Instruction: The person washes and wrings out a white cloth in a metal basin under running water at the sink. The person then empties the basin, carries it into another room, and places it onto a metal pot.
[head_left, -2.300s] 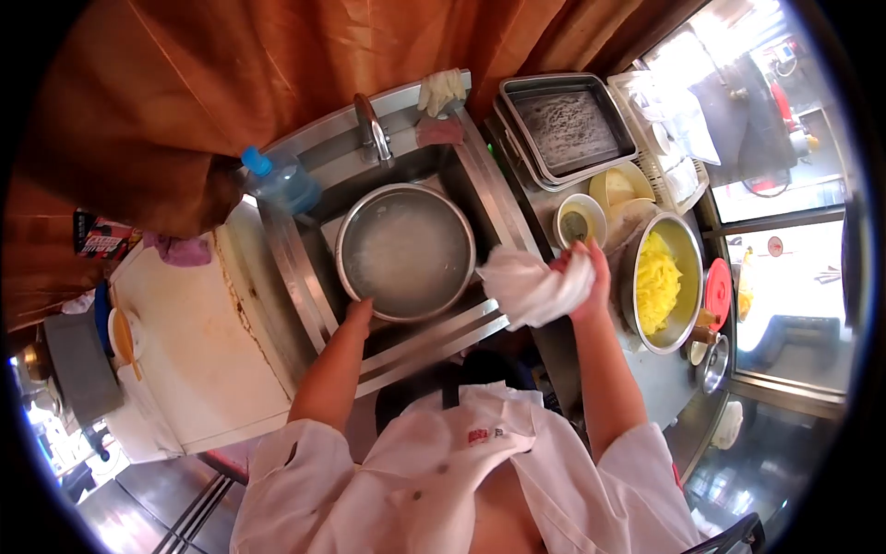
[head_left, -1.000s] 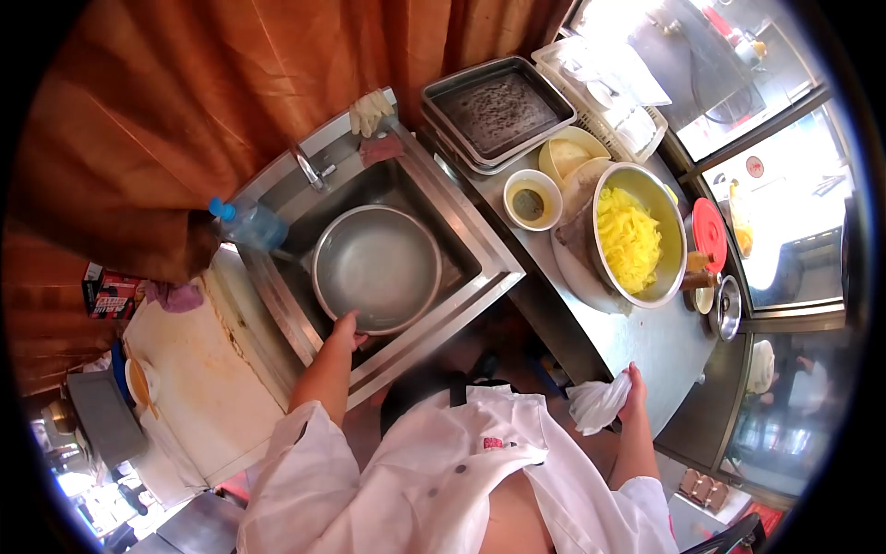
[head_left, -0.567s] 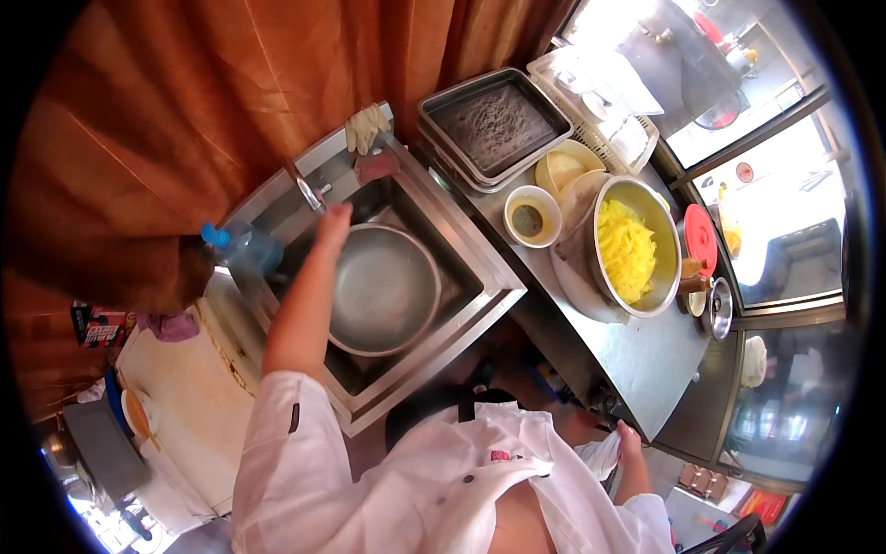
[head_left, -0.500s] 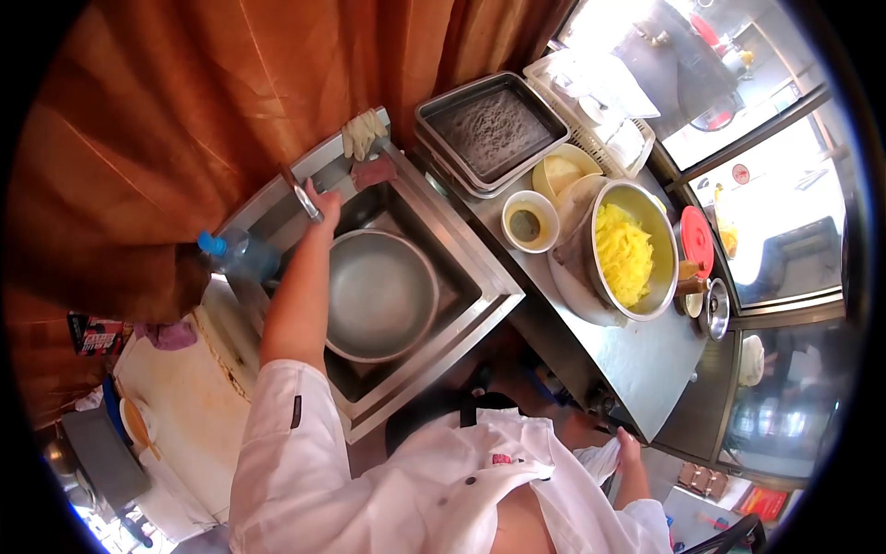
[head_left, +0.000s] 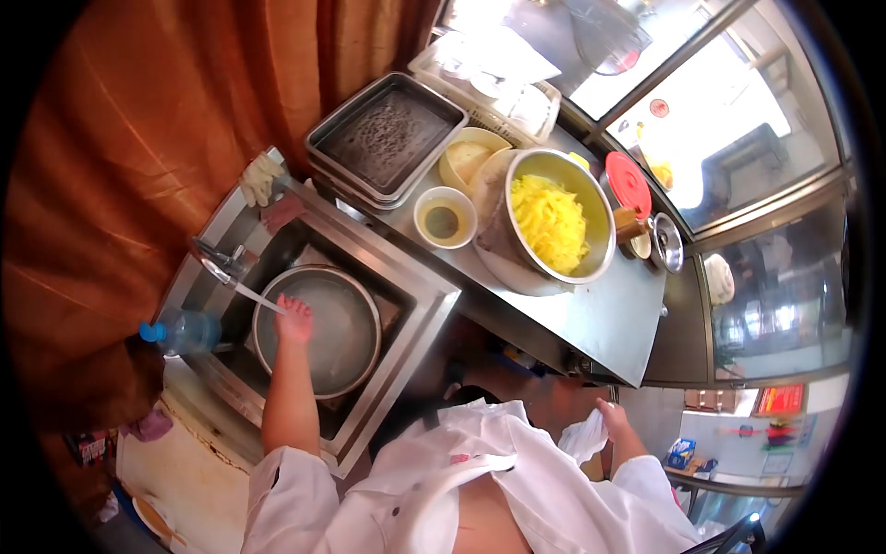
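Observation:
My left hand (head_left: 294, 319) is over a round metal basin (head_left: 343, 355) in the steel sink (head_left: 429, 300). A thin stream of water from the tap (head_left: 214, 268) runs onto its fingers. They look loosely bent and a little apart, with nothing held. The basin appears to hold some water. At the lower right, beside my body, my right hand (head_left: 610, 420) is closed on a crumpled white cloth (head_left: 584, 439), well away from the counter's corner.
Right of the sink, a steel counter (head_left: 604, 328) bears a large bowl of yellow shreds (head_left: 551, 226), a white cup (head_left: 445, 218), stacked trays (head_left: 388, 134) and a red lid (head_left: 628, 184). A blue-capped bottle (head_left: 189, 331) and gloves (head_left: 261, 178) are at the sink's edge.
My left hand has left the tap and moved down into the stream over the basin. Water now runs from the spout. The view has turned, and my right hand keeps the cloth.

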Demonstrator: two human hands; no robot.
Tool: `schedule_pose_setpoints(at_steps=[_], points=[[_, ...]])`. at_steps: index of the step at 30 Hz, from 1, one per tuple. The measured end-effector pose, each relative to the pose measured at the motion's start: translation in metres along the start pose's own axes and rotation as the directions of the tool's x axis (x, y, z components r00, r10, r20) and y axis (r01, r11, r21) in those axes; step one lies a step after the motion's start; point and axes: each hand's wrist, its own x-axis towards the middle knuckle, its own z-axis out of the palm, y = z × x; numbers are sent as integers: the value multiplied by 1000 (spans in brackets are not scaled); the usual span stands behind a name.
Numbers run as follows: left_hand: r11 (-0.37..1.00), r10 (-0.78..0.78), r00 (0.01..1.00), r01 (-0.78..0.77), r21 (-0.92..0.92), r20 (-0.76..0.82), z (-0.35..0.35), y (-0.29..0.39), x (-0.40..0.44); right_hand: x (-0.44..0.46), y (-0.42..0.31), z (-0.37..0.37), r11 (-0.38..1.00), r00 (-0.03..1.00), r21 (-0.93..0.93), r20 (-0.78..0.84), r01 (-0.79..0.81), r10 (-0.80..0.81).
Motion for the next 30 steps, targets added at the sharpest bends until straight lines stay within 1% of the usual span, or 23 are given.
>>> schedule_pose_setpoints(at_steps=[1, 2, 3, 4, 5, 6, 8, 9, 11, 13, 14, 15, 16, 17, 18, 20, 21, 23, 24, 25, 27, 28, 30], points=[[989, 2, 995, 13, 149, -98, -4, 1, 5, 7, -1, 2, 1000, 1000, 9, -10, -7, 7], [928, 289, 819, -114, 354, -496, 106, -16, -42, 18, -2, 5, 993, 999, -112, -23, 23, -26], [928, 286, 822, -109, 357, -492, 112, -13, -49, 25, -6, 9, 971, 998, -233, -29, 49, -58], [522, 536, 807, -84, 849, -250, 110, -9, -54, 31, -8, 13, 972, 998, -229, -33, 43, -52], [-98, 588, 803, -47, 994, 96, 107, -6, -61, 36, -10, 16, 952, 993, -286, -9, 108, -115], [-103, 586, 805, -43, 994, 95, 105, -3, -67, 35, -19, 23, 924, 984, -341, 23, 175, -177], [-427, 302, 949, 50, 903, 91, 95, 5, -86, 14, -47, 34, 916, 984, -360, 40, 176, -173], [-431, 301, 950, 60, 900, 81, 88, 6, -101, 4, -59, 40, 908, 984, -380, 50, 178, -172], [-431, 323, 945, 194, 881, -50, 76, -7, -132, 0, -64, 44, 916, 989, -373, 41, 148, -143], [-360, 520, 852, 279, 890, -57, 33, -29, -150, -6, -64, 42, 853, 986, -499, 18, 152, -165], [-131, 540, 792, 415, 901, -286, 10, -41, -155, 2, -54, 38, 855, 992, -504, 21, 121, -128], [99, 503, 700, 535, 839, -506, -14, -52, -158, -16, -68, 42, 828, 995, -556, -15, 76, -102], [505, 317, 693, 454, 734, -648, -49, -64, -160, -20, -70, 43, 807, 996, -588, -24, 60, -91], [816, 81, 706, 359, 454, -704, -72, -75, -157, -23, -69, 41, 785, 996, -618, -32, 43, -80], [802, 64, 716, 378, 462, -696, -50, -80, -162, -20, -63, 39, 794, 996, -608, -58, 17, -65], [800, -65, 543, 529, 281, -837, 10, -83, -190, -12, -49, 35, 755, 995, -653, -24, 62, -102], [786, -71, 548, 545, 291, -833, -5, -86, -184, -17, -51, 34, 763, 995, -645, -42, 41, -89], [766, -29, 508, 564, 307, -861, -62, -82, -172, -21, -63, 36, 750, 998, -661, -46, 3, -44], [800, -126, 540, 552, 237, -832, -92, -77, -169, -11, -53, 34, 775, 997, -632, -58, -2, -45], [794, -118, 548, 553, 253, -828, -96, -76, -176, -9, -53, 32, 785, 997, -619, -62, -6, -41], [875, 48, 620, 352, 332, -783, -89, -80, -187, -9, -52, 31, 832, 996, -548, -50, -84, 68], [869, 53, 628, 354, 345, -776, -72, -83, -192, -7, -43, 31, 840, 996, -535, -52, -90, 73], [846, 242, 620, 242, 475, -746, -25, -76, -204, 5, -25, 33, 849, 994, -519, -95, -99, 58]])
